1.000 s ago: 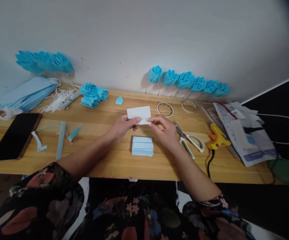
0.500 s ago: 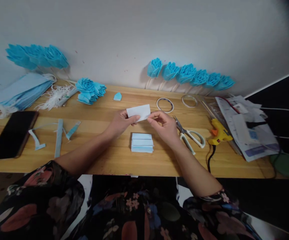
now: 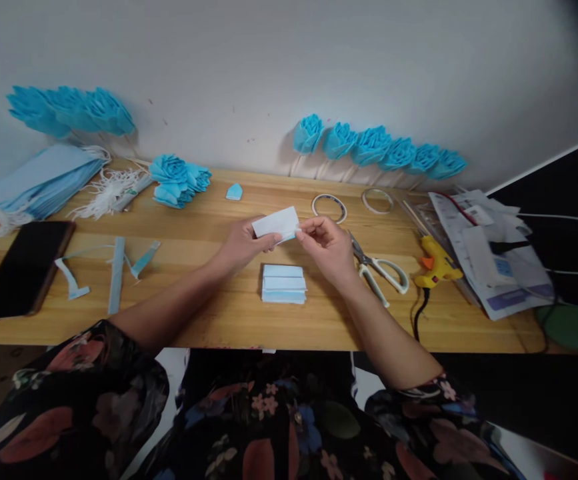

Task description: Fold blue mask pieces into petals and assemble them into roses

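Observation:
A small white rectangular piece of mask fabric (image 3: 276,223) is held above the middle of the table, with a light blue layer showing along its lower right edge. My left hand (image 3: 245,245) pinches its left end, thumb on the front. My right hand (image 3: 329,250) grips its right edge between thumb and fingertips. Below the hands lies a stack of folded pale blue and white pieces (image 3: 283,285). Scissors with white handles (image 3: 381,267) rest open just right of my right hand. A small blue pointed piece (image 3: 234,192) lies farther back on the table.
Blue fabric flowers on sticks (image 3: 371,145) lean on the wall, others (image 3: 71,110) at left. Two tape rolls (image 3: 344,213) and a yellow glue gun (image 3: 437,263) lie right, beside papers (image 3: 493,267). At left are masks (image 3: 43,180), a phone (image 3: 23,267) and cut strips (image 3: 116,277).
The held fabric piece has tilted, its right end angled slightly up, and a light blue layer now shows under its lower edge by my right fingertips. Both hands keep hold.

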`<state>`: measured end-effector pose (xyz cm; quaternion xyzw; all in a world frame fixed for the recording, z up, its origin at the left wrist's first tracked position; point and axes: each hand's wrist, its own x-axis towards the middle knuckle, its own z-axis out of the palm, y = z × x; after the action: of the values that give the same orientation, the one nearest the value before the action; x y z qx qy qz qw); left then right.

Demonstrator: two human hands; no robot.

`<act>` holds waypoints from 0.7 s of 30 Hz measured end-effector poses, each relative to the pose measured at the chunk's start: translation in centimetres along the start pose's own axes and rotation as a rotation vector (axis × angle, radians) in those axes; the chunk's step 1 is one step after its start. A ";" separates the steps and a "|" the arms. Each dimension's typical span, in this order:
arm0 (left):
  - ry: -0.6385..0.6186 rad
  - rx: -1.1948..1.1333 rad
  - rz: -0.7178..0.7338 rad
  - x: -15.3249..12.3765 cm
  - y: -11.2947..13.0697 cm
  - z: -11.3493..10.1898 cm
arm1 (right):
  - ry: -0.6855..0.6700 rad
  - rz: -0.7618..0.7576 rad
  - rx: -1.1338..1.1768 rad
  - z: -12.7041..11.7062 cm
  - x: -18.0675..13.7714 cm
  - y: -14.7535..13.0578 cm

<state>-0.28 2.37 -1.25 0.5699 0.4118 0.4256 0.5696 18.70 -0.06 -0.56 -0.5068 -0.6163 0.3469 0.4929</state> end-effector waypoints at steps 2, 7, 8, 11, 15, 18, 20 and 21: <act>-0.007 0.013 -0.004 0.0 0.0 0.0 | -0.006 0.004 0.028 0.0 0.0 0.1; -0.041 0.086 0.032 -0.1 0.5 0.0 | -0.024 -0.002 0.006 0.0 0.0 0.0; -0.049 0.112 0.048 -0.1 0.5 0.0 | -0.022 -0.004 -0.002 0.0 -0.1 0.0; -0.061 0.188 0.086 -0.2 0.7 0.1 | -0.016 -0.010 -0.015 0.0 -0.1 -0.1; -0.046 0.259 0.098 -0.2 0.6 0.0 | -0.021 -0.035 -0.015 0.0 -0.1 -0.1; -0.021 0.273 0.102 -0.1 0.4 -0.1 | -0.019 -0.039 -0.020 0.0 -0.1 -0.1; -0.023 0.266 0.100 -0.1 0.3 -0.1 | -0.022 -0.035 -0.025 0.0 -0.1 -0.2; -0.025 0.262 0.099 -0.1 0.3 -0.1 | -0.026 -0.034 -0.025 -0.1 -0.1 -0.2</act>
<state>-0.42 2.28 -0.96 0.6642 0.4280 0.3889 0.4737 18.73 -0.24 -0.37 -0.4978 -0.6356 0.3370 0.4844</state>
